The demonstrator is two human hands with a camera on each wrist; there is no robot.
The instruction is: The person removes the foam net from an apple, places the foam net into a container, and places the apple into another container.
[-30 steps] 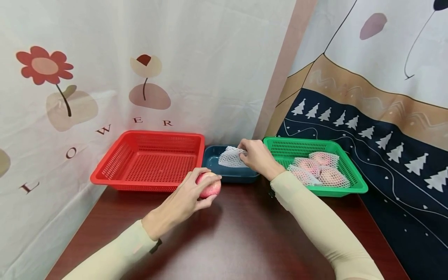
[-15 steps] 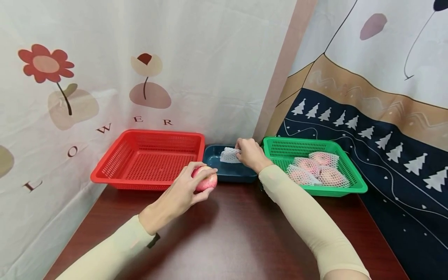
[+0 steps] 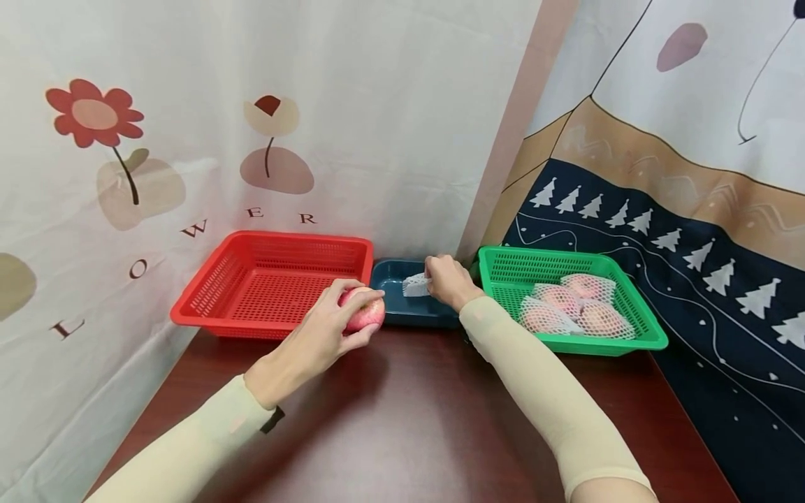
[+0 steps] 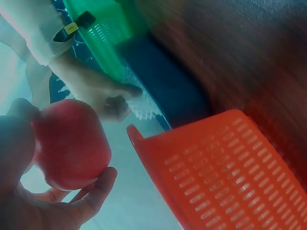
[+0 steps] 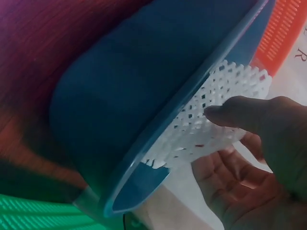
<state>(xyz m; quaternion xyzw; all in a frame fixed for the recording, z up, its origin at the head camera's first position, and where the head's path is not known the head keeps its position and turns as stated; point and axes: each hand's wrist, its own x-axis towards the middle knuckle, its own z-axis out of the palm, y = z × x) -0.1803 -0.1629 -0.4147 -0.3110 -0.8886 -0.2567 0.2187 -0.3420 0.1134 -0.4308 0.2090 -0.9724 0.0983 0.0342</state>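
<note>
My left hand [image 3: 321, 328] holds a bare red apple [image 3: 363, 311] between thumb and fingers, above the table near the red basket's front right corner. In the left wrist view the apple [image 4: 72, 143] shows smooth, with no net on it. My right hand [image 3: 448, 281] pinches a white foam net sleeve [image 3: 415, 284] over the dark blue tray [image 3: 418, 321]. In the right wrist view the thumb lies on top of the flattened sleeve [image 5: 216, 110], and the sleeve reaches across the tray's rim [image 5: 175, 112]. No apple shows inside the sleeve.
On the left stands a red basket [image 3: 207, 321] with nothing seen inside. A green basket [image 3: 654, 339] at the right holds several apples in foam nets [image 3: 572, 304]. The blue tray sits between them on the brown table [image 3: 428, 419]. Printed curtains hang behind.
My left hand has shifted slightly left and up with the apple. My right hand has drawn in a little, and the net sleeve looks more folded. The view has turned slightly.
</note>
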